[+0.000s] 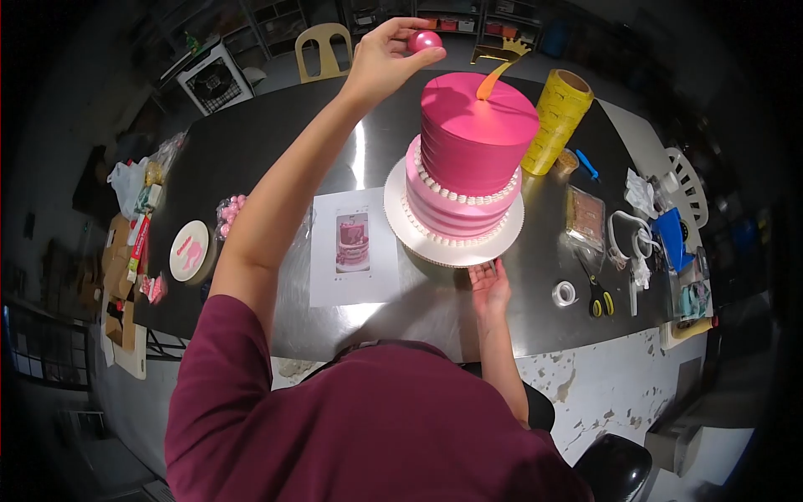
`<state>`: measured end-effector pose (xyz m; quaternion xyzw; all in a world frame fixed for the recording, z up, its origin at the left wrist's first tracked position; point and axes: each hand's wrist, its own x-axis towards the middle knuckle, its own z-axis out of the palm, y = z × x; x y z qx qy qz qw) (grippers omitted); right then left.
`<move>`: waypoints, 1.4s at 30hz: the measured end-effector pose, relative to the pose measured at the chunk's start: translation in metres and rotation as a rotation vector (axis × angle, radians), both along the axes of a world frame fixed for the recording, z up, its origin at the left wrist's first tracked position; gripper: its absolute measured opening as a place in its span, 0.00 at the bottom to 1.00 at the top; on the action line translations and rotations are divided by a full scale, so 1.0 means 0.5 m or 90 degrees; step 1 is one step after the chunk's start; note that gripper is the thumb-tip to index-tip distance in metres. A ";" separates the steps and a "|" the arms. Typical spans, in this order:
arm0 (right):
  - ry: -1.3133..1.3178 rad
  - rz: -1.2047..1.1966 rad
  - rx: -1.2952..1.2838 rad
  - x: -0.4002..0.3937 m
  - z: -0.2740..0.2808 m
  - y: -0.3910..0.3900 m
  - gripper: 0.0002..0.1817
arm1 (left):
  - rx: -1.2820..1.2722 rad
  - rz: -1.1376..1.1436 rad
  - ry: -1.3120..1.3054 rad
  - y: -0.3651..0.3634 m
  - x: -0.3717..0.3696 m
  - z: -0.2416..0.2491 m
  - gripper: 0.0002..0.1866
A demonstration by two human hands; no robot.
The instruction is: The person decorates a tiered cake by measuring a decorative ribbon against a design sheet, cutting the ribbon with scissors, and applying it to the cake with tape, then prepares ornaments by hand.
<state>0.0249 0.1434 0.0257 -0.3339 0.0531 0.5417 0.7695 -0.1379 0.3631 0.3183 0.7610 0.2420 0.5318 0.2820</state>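
Raised at the back of the table, my left hand pinches a shiny pink ball between thumb and fingers, left of the cake's top. The two-tier cake is dark pink above and striped lighter pink below, with white piped borders. A gold number 7 topper with a crown stands on it. Under the front edge of the white round cake board, my right hand lies palm up with fingers stretched out; its fingertips are partly hidden there. A printed cake picture lies left of the board.
To the right are a yellow wrap roll, a blue-handled tool, a tape roll and scissors. At left lie a bag of pink balls and a round plaque with a pink silhouette.
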 end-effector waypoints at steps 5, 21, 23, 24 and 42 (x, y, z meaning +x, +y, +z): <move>0.007 -0.006 -0.009 -0.002 0.003 0.001 0.16 | -0.029 -0.018 -0.007 0.008 0.001 -0.001 0.24; -0.008 -0.007 0.001 -0.002 -0.002 0.002 0.14 | -0.009 -0.028 -0.013 0.034 -0.002 -0.008 0.19; -0.017 -0.010 0.005 -0.003 -0.005 0.002 0.14 | -0.001 -0.022 -0.008 0.033 -0.002 -0.007 0.19; -0.025 -0.010 0.008 -0.005 -0.005 0.002 0.14 | -0.010 -0.015 -0.004 0.032 -0.003 -0.007 0.19; -0.058 -0.011 -0.008 -0.005 0.000 0.004 0.12 | -0.042 -0.081 0.003 0.014 -0.003 -0.001 0.20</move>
